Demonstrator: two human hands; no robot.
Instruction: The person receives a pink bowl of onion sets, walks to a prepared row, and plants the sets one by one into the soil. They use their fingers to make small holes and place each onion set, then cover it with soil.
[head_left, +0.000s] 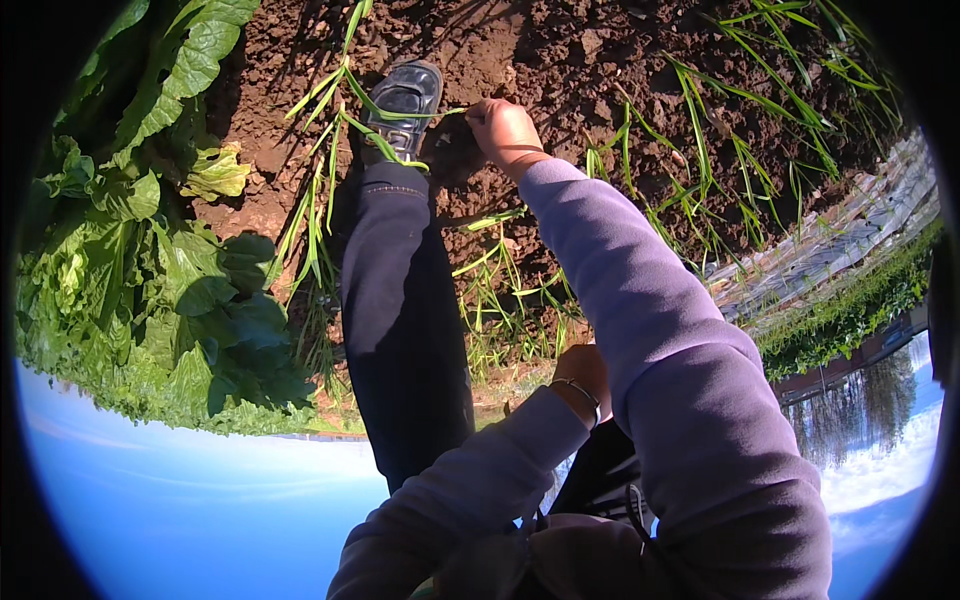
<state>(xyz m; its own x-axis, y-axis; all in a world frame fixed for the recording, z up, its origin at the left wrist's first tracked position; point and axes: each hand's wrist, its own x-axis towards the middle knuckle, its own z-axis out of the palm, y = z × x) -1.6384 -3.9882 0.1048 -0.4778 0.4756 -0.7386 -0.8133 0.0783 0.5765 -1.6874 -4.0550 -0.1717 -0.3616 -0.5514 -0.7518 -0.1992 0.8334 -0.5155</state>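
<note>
My right hand (504, 133) is low over the brown soil, just right of my black buckled shoe (405, 97). Its fingers are curled together. The tip of a long green leaf blade (420, 115) reaches its fingertips; whether they pinch it or something small cannot be made out. That blade grows from a thin-leaved plant (342, 75) and crosses over the shoe. My left hand (583, 375), with a bracelet at the wrist, is back near my body. The right sleeve (637, 300) hides most of its fingers.
Large leafy greens (187, 270) crowd the left side, with one yellowing leaf (217, 172) near the soil. Narrow-leaved plants (705, 142) stand in the cloddy soil (555, 60) to the right. Plastic sheeting (840, 232) covers ground beyond them. My trouser leg (405, 300) stands between the plants.
</note>
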